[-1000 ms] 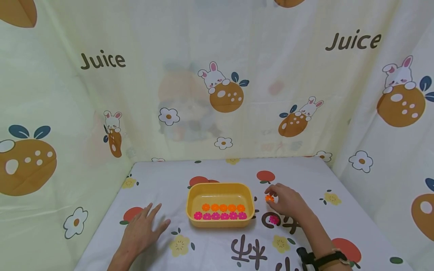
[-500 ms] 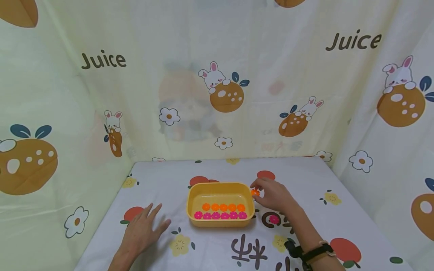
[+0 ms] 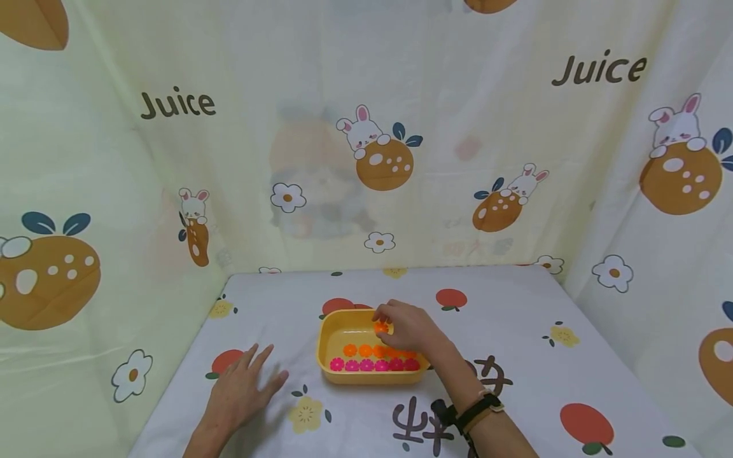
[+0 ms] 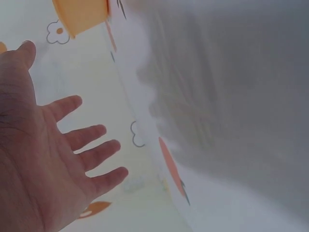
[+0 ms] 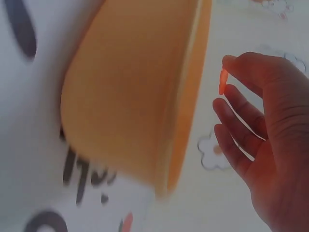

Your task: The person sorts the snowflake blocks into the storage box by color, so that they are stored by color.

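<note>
My right hand point(image 3: 409, 327) pinches an orange flower-shaped piece point(image 3: 381, 327) between thumb and forefinger, over the yellow tray point(image 3: 375, 378). In the right wrist view the orange flower piece point(image 5: 223, 81) shows edge-on at the fingertips, beside the tray's outer wall point(image 5: 125, 96). Inside the tray lie a front row of pink flower pieces point(image 3: 352, 365) and, behind it, a row of orange flower pieces point(image 3: 350, 350); the right end of the orange row is partly hidden by my hand. My left hand point(image 3: 237, 391) is spread with straight fingers left of the tray, holding nothing.
A white cloth point(image 3: 504, 318) printed with fruit, flowers and dark characters covers the table. Patterned curtains point(image 3: 321, 146) enclose the back and both sides. A black band point(image 3: 478, 410) is on my right wrist.
My right hand has carried the orange flower piece leftward from the cloth to above the tray. The loose pink flower on the cloth is now hidden behind my right arm. My left hand stays put.
</note>
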Motion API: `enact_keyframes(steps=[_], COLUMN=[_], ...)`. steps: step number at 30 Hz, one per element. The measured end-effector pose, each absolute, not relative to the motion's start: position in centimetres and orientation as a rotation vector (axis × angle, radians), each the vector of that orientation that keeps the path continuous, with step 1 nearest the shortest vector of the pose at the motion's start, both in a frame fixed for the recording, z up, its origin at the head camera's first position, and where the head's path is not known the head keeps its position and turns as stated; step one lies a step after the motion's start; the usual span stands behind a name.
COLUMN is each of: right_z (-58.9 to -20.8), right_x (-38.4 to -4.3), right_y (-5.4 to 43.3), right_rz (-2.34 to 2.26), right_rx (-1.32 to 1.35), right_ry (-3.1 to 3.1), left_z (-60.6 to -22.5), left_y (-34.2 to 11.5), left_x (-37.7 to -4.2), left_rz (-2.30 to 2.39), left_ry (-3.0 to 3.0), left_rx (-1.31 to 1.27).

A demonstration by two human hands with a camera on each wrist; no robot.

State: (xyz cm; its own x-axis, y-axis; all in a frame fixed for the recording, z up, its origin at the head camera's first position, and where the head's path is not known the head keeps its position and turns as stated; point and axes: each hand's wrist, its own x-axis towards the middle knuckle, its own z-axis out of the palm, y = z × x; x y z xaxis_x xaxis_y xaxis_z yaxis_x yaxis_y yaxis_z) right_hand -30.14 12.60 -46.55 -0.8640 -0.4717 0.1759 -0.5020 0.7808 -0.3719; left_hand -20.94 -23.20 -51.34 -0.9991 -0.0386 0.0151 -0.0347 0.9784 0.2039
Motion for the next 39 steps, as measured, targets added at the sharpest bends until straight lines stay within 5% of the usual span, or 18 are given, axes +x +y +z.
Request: enact_keyframes(steps=[26,39], right_z=[-48.9,-50.5], right_x=[-31.6,-32.2], right_y=[4.7,3.0], right_rz=[0.574,0.552], right_rx=[1.041,0.953], right_ry=[-2.897,-3.020], left_z=[-51.1,-51.2], left_y=[-24.6,-25.3], left_x=[-20.3,-20.0], left_rz=[-0.355,-0.390], left_ry=[-3.067,-3.043], left_rx=[0.017,-0.006])
